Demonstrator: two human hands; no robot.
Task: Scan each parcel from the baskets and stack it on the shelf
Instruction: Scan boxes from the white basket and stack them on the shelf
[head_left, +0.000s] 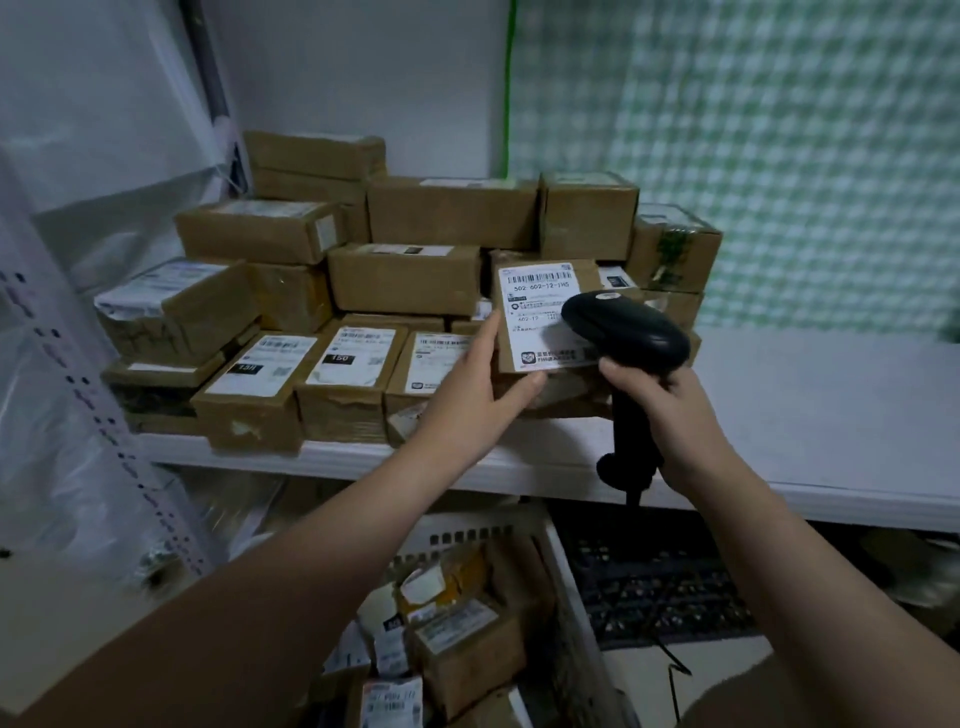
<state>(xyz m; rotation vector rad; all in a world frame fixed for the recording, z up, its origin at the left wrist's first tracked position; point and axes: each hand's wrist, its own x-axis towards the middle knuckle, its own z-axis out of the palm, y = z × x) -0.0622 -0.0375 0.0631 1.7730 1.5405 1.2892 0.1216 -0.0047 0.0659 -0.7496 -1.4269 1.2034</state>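
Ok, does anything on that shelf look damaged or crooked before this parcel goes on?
Only minor things. The front-row boxes have scuffed, torn cardboard on their front faces, and the left-end box appears tilted rather than flat. The parcel in the left hand looks intact.

- White shelf (810, 410), flat board, front edge running L to R.
- Brown cardboard parcels (405, 278) piled on L half, several layers, highest at back L.
- Front row (249, 410) sat direct on shelf near edge, white labels (358, 343) face up.
- Stack's R end approx mid-shelf.
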